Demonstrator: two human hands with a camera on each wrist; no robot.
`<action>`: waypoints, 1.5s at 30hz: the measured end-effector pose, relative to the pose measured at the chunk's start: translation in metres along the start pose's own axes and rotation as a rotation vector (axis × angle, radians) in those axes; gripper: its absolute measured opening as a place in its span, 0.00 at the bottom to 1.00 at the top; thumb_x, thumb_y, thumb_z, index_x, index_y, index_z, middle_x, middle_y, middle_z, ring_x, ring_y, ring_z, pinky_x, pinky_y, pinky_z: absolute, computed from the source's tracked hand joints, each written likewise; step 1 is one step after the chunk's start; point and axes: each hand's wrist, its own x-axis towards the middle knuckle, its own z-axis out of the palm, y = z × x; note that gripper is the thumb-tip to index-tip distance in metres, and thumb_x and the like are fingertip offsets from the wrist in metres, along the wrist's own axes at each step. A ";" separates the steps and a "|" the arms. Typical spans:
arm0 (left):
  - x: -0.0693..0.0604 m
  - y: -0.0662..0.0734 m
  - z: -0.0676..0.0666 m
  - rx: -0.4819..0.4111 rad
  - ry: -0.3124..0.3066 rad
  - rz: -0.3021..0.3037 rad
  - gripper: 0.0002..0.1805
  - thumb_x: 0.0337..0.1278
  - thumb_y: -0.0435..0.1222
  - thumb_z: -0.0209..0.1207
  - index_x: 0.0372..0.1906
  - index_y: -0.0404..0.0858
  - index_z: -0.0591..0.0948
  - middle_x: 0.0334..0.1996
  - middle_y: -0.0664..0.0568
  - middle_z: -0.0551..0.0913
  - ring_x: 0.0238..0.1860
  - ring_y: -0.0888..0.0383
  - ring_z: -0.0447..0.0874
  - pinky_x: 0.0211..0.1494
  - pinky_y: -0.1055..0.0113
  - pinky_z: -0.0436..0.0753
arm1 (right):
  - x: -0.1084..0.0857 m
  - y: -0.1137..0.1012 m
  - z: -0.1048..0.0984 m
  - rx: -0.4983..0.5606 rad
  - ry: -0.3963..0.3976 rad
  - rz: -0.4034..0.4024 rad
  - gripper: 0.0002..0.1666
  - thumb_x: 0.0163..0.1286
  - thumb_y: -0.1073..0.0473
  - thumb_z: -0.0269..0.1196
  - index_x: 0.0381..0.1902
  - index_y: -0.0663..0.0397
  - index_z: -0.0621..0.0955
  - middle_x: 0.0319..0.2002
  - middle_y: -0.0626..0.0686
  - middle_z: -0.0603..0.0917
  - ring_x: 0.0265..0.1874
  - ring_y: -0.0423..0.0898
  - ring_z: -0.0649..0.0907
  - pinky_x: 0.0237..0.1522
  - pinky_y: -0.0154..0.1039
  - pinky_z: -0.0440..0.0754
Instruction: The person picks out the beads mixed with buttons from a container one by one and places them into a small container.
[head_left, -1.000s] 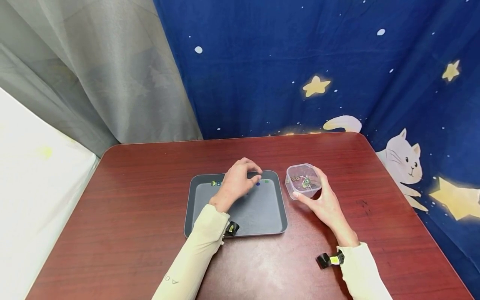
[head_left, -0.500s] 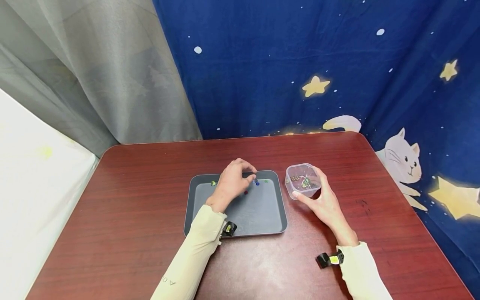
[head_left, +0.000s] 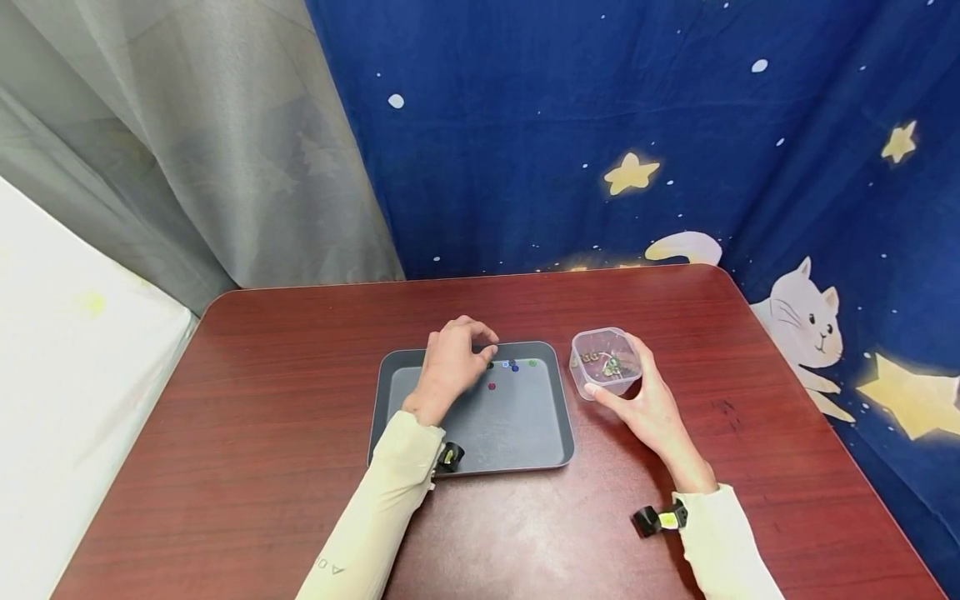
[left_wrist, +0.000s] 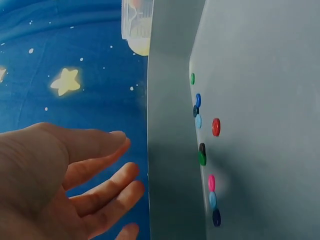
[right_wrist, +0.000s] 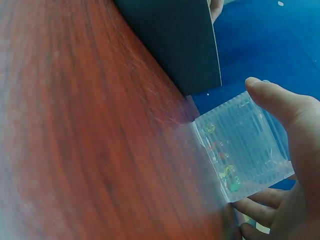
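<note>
My left hand hovers over the far left part of a grey tray. Its thumb comes close to the index finger, the other fingers are loosely bent, and nothing shows between them. Small round button-like discs lie along the tray's far side, among them a green disc, a blue disc and a pink disc. A red disc lies apart, nearer the middle. My right hand grips a clear plastic box, thumb on one side and fingers on the other. Small coloured pieces are inside.
Both the tray and the box are on a reddish-brown wooden table. The table's far edge meets a blue starry curtain and a grey curtain. A black wrist camera sits beside the right sleeve.
My left hand has moved left along the tray's far side, uncovering the red disc and several blue ones and covering those at the left. The right hand and the box have stayed put.
</note>
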 end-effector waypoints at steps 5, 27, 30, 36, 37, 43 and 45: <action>-0.001 -0.003 -0.001 0.004 0.014 -0.028 0.05 0.62 0.38 0.70 0.42 0.48 0.91 0.52 0.52 0.88 0.56 0.50 0.83 0.65 0.47 0.74 | 0.000 -0.001 -0.001 -0.005 0.003 0.001 0.61 0.60 0.44 0.78 0.82 0.30 0.55 0.76 0.55 0.68 0.70 0.59 0.72 0.71 0.68 0.67; -0.005 -0.022 -0.005 0.010 -0.031 -0.027 0.03 0.60 0.36 0.71 0.36 0.48 0.91 0.50 0.56 0.88 0.59 0.49 0.82 0.80 0.32 0.59 | 0.002 -0.002 -0.002 -0.010 0.004 -0.007 0.61 0.59 0.45 0.79 0.82 0.33 0.55 0.76 0.56 0.68 0.70 0.59 0.73 0.72 0.67 0.67; -0.006 -0.023 -0.006 0.015 -0.032 -0.036 0.03 0.60 0.36 0.71 0.37 0.48 0.91 0.51 0.56 0.87 0.62 0.48 0.81 0.80 0.30 0.56 | 0.001 -0.003 -0.002 -0.008 0.008 -0.014 0.61 0.59 0.45 0.79 0.82 0.33 0.56 0.75 0.56 0.69 0.70 0.59 0.73 0.71 0.67 0.67; -0.009 -0.027 -0.007 0.019 -0.036 -0.055 0.04 0.59 0.34 0.71 0.38 0.47 0.91 0.55 0.54 0.87 0.65 0.48 0.80 0.81 0.28 0.51 | 0.000 0.000 -0.001 -0.010 0.006 -0.016 0.61 0.60 0.45 0.79 0.82 0.31 0.55 0.75 0.56 0.69 0.69 0.59 0.73 0.71 0.66 0.68; -0.010 -0.028 -0.007 0.022 -0.038 -0.060 0.05 0.59 0.34 0.71 0.38 0.47 0.92 0.56 0.54 0.86 0.65 0.48 0.80 0.81 0.28 0.51 | 0.000 0.001 -0.001 -0.011 0.005 -0.014 0.61 0.60 0.45 0.78 0.82 0.31 0.55 0.75 0.56 0.69 0.69 0.58 0.73 0.71 0.66 0.68; -0.014 -0.031 -0.008 0.066 -0.012 -0.068 0.05 0.59 0.34 0.72 0.39 0.47 0.92 0.60 0.54 0.85 0.67 0.49 0.79 0.81 0.28 0.50 | -0.001 0.000 -0.001 -0.012 0.003 -0.005 0.61 0.60 0.44 0.78 0.82 0.31 0.55 0.75 0.56 0.68 0.70 0.59 0.73 0.71 0.67 0.68; -0.014 -0.032 -0.008 0.088 -0.003 -0.069 0.06 0.59 0.34 0.72 0.39 0.47 0.93 0.60 0.54 0.85 0.67 0.48 0.79 0.81 0.28 0.51 | -0.001 -0.001 -0.001 -0.011 0.001 -0.002 0.61 0.60 0.44 0.78 0.82 0.31 0.55 0.75 0.56 0.68 0.70 0.58 0.73 0.71 0.67 0.68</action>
